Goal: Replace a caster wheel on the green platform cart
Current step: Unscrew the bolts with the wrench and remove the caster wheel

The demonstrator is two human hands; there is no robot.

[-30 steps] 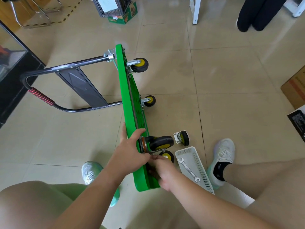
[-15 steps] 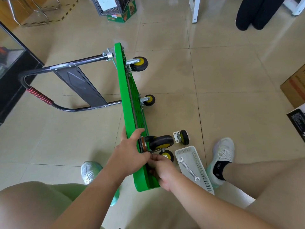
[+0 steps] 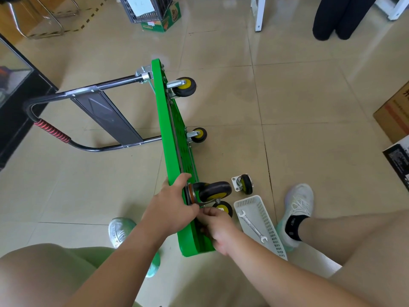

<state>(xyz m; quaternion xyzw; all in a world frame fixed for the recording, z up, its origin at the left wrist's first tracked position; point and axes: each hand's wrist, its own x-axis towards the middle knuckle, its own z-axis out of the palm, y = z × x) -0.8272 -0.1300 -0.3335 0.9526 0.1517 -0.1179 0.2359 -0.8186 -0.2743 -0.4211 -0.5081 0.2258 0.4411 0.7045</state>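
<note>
Left grip clasps the green plastic cart by its edge. Right grip curls under the round rubber caster, hold unclear.

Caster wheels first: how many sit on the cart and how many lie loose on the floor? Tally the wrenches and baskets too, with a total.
Casters on the green cart: 4
Loose caster on the floor: 1
Wrench, lying in the basket: 1
White basket: 1
Total: 7
</note>
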